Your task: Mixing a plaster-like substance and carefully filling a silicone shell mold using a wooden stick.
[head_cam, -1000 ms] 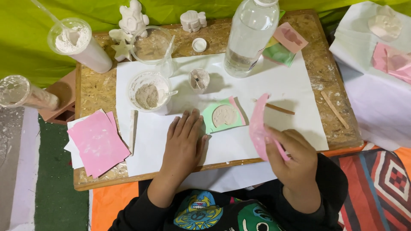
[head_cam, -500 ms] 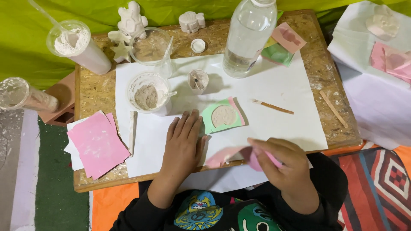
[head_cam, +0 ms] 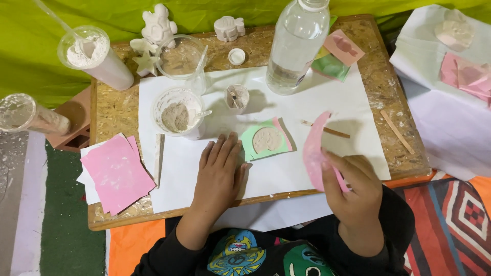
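Observation:
My left hand lies flat, fingers apart, on the white paper that covers the wooden board. Just right of its fingertips sits a green mould filled with pale plaster, on top of a pink sheet. My right hand holds a curved pink mould sheet upright above the paper's near edge. A thin wooden stick lies on the paper behind that sheet.
A clear cup of grey plaster mix, a small cup, an empty cup and a water bottle stand on the board. White figurines stand at the back. Pink sheets lie at the left, a powder cup behind.
My right hand lowered the pink sheet toward the board's near edge, then raised it upright again. My left hand stayed flat on the paper.

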